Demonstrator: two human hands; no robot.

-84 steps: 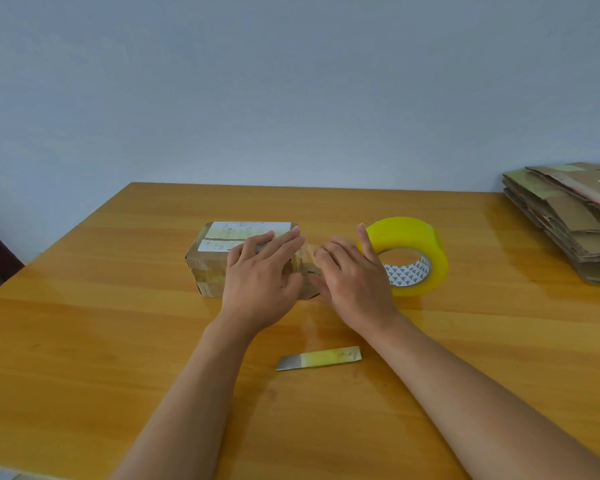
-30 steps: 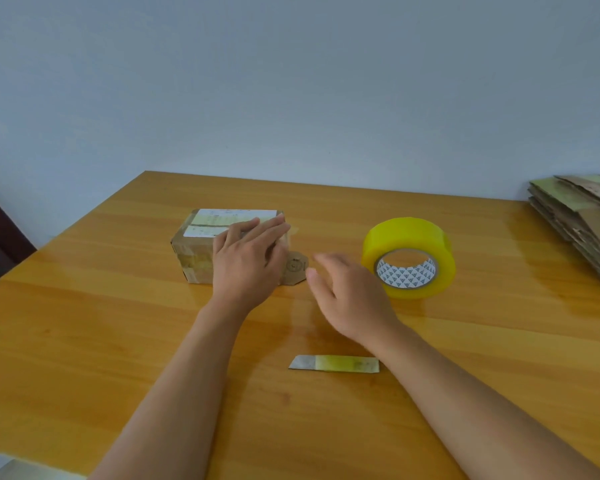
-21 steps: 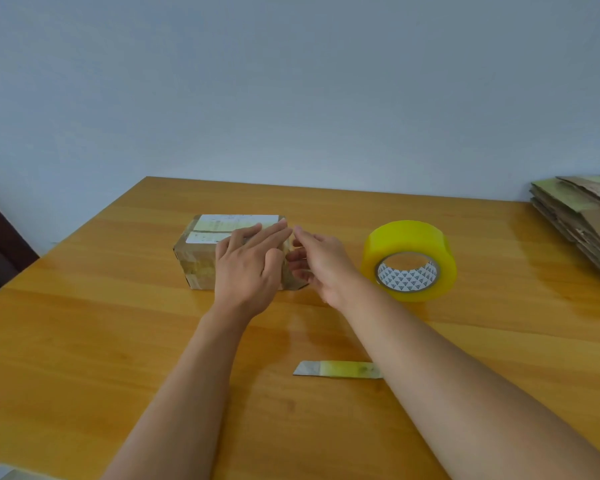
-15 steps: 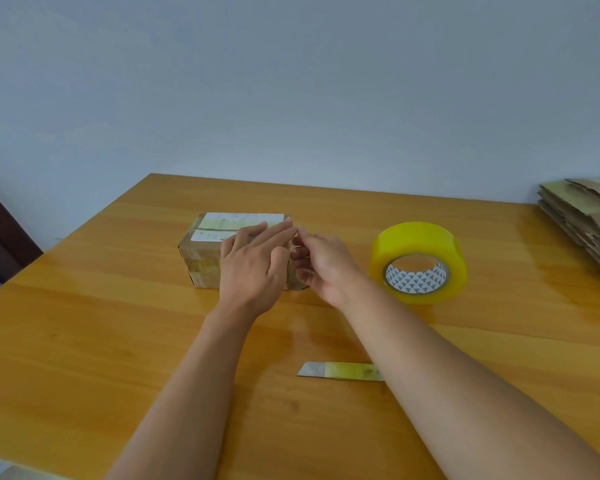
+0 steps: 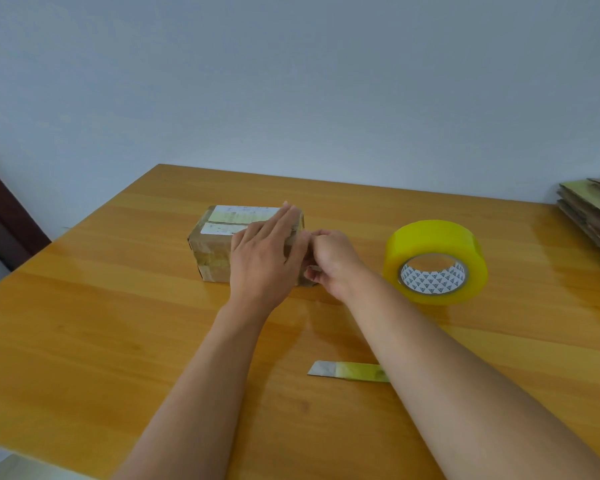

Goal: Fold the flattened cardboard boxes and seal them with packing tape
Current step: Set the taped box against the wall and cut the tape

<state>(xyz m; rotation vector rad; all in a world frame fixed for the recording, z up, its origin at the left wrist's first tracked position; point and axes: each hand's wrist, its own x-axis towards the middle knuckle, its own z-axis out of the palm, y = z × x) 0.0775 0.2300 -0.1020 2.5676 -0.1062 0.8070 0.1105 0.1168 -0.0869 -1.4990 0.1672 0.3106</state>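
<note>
- A small folded cardboard box (image 5: 219,244), brown with white labels on top and tape bands round it, sits on the desk (image 5: 84,323) toward the far edge, left of the middle.
- The left hand (image 5: 264,258) lies flat over the box's right half, fingers straight and together, pressing down on the top; its grip is open-palmed and holds nothing.
- The right hand (image 5: 333,261) is at the box's right end, fingers curled in against that end face; whether its grip pinches a flap or tape there I cannot tell.
- A roll of yellow packing tape (image 5: 435,261) stands tilted on the desk just right of the right hand, apart from it.
- A short strip of tape (image 5: 347,370) lies flat nearer the front edge, partly under the right forearm.
- A stack of flattened cardboard boxes (image 5: 593,213) rests at the far right corner.
</note>
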